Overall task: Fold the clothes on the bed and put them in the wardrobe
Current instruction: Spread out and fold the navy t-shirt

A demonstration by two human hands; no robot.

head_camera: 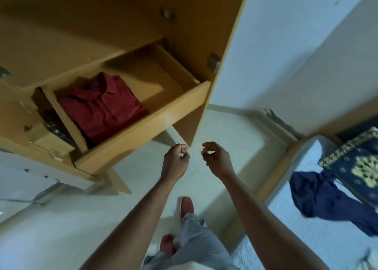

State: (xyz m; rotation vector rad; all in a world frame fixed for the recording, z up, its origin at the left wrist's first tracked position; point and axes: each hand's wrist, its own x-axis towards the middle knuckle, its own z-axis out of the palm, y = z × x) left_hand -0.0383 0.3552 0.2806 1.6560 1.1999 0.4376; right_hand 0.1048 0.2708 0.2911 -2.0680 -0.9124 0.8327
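Clothes were seen in two places: a folded red shirt [102, 108] was laid in the left part of the pulled-out drawer [147, 124] of the wardrobe [204, 34], and a crumpled blue garment [325, 198] was spread on the bed [306, 235] beside a patterned pillow [356, 167]. Both hands were held empty over the floor [61, 218], just below the drawer front. The left hand [176, 161] and right hand [216, 159] were loosely curled, fingers half bent, nothing gripped, slightly apart from each other.

Head-worn view, tilted, looking down
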